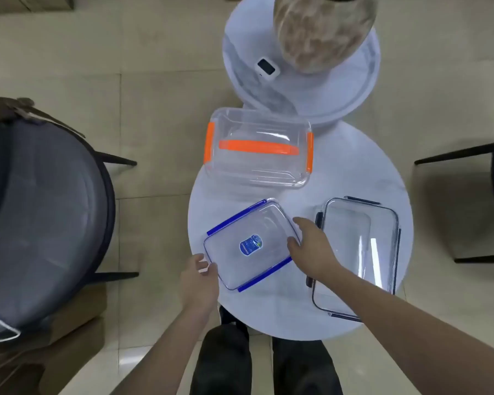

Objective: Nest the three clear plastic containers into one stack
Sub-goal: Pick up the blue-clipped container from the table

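Three clear plastic containers sit apart on a round white table [340,178]. The one with blue clips [250,243] and a blue label lies at the near left, turned diagonally. My left hand [198,276] touches its near left corner, and my right hand [308,246] rests against its right edge; both sets of fingers curl around the rim. At the back stands the biggest one, with orange clips and an orange handle [258,146]. The container with dark clips [360,255] lies at the right, partly hidden by my right forearm.
A second, higher round white table [351,92] behind carries a marbled vase [322,29] and a small white device [266,67]. A grey cushioned chair [40,218] stands at the left, another chair's legs [451,155] at the right. My legs are below the table edge.
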